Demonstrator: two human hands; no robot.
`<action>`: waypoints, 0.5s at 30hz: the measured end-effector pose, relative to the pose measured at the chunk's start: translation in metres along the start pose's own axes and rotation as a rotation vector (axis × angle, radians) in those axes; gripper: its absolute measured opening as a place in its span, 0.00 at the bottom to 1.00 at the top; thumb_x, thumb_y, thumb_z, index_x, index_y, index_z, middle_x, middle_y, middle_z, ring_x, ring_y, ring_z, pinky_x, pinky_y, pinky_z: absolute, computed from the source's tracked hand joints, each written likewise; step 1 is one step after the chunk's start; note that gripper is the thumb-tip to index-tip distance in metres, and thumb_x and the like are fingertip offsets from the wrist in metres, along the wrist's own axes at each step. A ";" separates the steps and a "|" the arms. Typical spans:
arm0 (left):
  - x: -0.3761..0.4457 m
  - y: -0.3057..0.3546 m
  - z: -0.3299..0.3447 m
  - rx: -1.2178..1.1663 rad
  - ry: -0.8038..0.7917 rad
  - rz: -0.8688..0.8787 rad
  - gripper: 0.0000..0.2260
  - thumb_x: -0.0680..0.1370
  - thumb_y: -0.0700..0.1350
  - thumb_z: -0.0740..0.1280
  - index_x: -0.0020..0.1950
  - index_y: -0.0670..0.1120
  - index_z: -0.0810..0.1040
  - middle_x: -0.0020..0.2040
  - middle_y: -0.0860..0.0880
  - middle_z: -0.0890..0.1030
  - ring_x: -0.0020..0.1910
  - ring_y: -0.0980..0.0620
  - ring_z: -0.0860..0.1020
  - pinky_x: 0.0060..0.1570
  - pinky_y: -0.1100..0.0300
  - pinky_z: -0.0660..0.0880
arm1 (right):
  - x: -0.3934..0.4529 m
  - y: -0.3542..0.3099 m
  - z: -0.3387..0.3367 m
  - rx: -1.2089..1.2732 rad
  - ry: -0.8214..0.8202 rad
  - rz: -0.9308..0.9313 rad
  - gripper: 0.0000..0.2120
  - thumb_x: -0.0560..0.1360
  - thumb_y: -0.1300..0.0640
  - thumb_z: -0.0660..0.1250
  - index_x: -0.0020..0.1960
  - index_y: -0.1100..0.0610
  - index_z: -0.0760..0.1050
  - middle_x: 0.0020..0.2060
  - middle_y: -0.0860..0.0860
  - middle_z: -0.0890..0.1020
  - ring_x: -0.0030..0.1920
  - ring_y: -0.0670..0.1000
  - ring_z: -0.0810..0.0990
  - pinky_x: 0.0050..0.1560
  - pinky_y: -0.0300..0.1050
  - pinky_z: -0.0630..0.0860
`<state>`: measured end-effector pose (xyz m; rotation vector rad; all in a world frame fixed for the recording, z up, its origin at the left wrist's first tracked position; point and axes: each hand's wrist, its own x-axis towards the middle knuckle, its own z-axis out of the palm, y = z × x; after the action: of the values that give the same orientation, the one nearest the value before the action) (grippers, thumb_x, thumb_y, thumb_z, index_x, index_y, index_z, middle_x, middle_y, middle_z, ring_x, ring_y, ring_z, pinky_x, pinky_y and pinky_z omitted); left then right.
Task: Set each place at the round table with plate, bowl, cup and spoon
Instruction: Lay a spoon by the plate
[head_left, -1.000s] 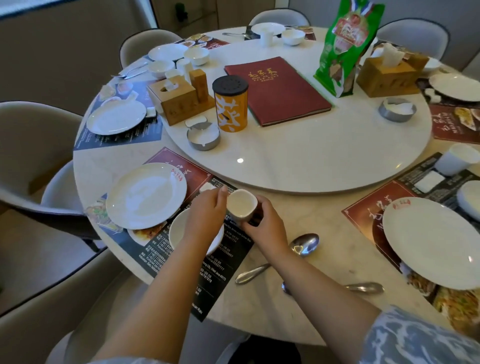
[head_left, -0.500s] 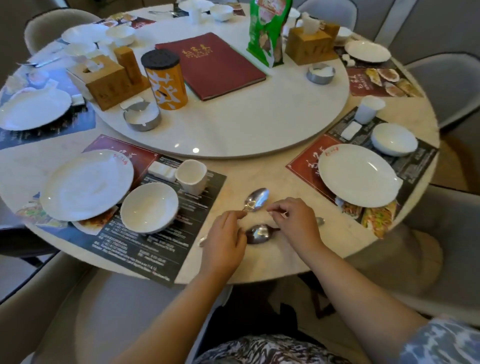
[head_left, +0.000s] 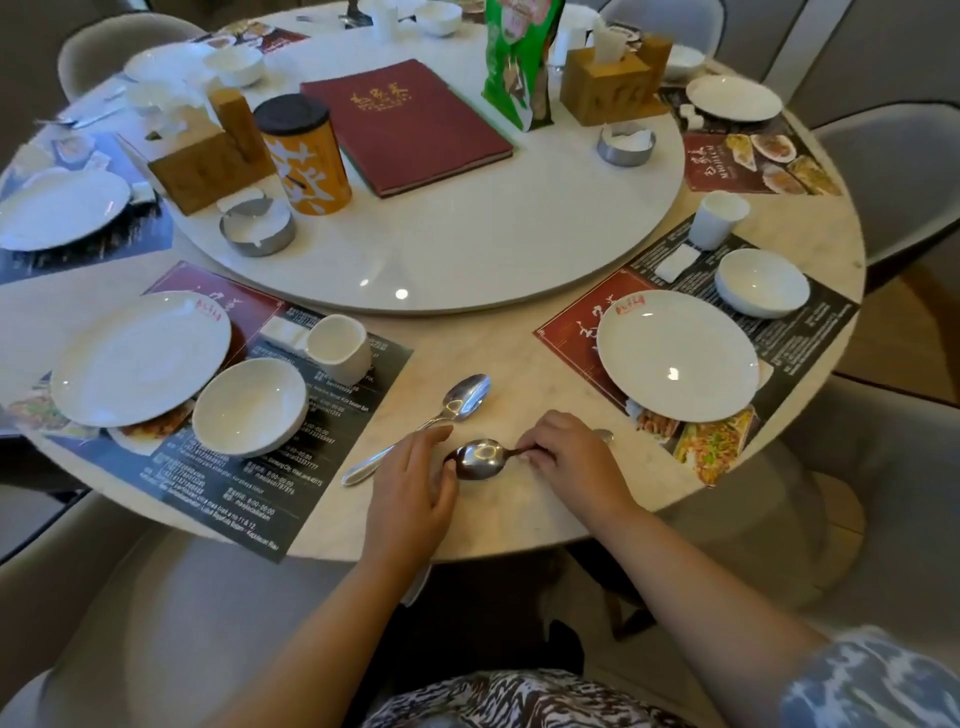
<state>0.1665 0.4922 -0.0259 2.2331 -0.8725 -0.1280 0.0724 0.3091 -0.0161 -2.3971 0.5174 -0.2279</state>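
Table: a round marble table (head_left: 498, 514) is carrying a raised white turntable (head_left: 467, 249) at its centre.
Spoons, near edge: two are showing. One spoon (head_left: 460, 402) is lying free on the bare marble between the two near settings, bowl end pointing away. The second spoon (head_left: 480, 457) is sitting just below it, its handle running right under the right hand.
Right hand: the right hand (head_left: 566, 457) is pinching the second spoon's handle, fingers curled down onto it.
Left hand: the left hand (head_left: 415, 483) is lying beside that spoon's bowl end, fingers nearly straight and close together, thumb touching the bowl's edge, holding nothing.
Left setting: one plate (head_left: 140, 356), one bowl (head_left: 249, 405) and one cup (head_left: 340, 348) are sitting on a printed placemat (head_left: 249, 483); no spoon is lying on it.
Right setting: one plate (head_left: 678, 356), one bowl (head_left: 761, 280) and one cup (head_left: 719, 218) are sitting on a second placemat (head_left: 821, 322), likewise spoonless.
Turntable items: two wooden tissue boxes (head_left: 208, 161), two metal ashtrays (head_left: 257, 231), one orange canister (head_left: 304, 156), one red menu (head_left: 405, 124) and one green bag (head_left: 519, 57) are standing there.
Far settings: further plates and bowls are showing, blurred; count not certain.
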 end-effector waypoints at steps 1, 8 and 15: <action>0.004 0.008 0.003 -0.031 0.028 -0.001 0.14 0.77 0.46 0.60 0.62 0.48 0.74 0.60 0.54 0.77 0.61 0.57 0.73 0.60 0.74 0.60 | -0.001 0.004 -0.006 0.024 0.023 0.009 0.04 0.72 0.63 0.71 0.46 0.58 0.82 0.42 0.49 0.78 0.48 0.49 0.76 0.48 0.34 0.68; 0.043 0.090 0.047 -0.238 0.074 -0.069 0.15 0.80 0.41 0.61 0.66 0.49 0.70 0.60 0.54 0.76 0.60 0.58 0.74 0.60 0.63 0.70 | -0.002 0.042 -0.075 0.106 0.353 0.251 0.06 0.75 0.63 0.67 0.49 0.59 0.82 0.45 0.52 0.80 0.42 0.46 0.75 0.43 0.32 0.67; 0.084 0.159 0.111 -0.346 -0.160 -0.206 0.21 0.79 0.44 0.63 0.71 0.52 0.67 0.70 0.50 0.69 0.69 0.52 0.69 0.67 0.54 0.69 | 0.017 0.097 -0.120 0.077 0.380 0.528 0.05 0.75 0.60 0.66 0.50 0.54 0.78 0.44 0.51 0.82 0.40 0.47 0.77 0.35 0.38 0.70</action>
<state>0.1064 0.2927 0.0116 1.9980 -0.6435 -0.5201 0.0231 0.1654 0.0131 -2.0577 1.2634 -0.4564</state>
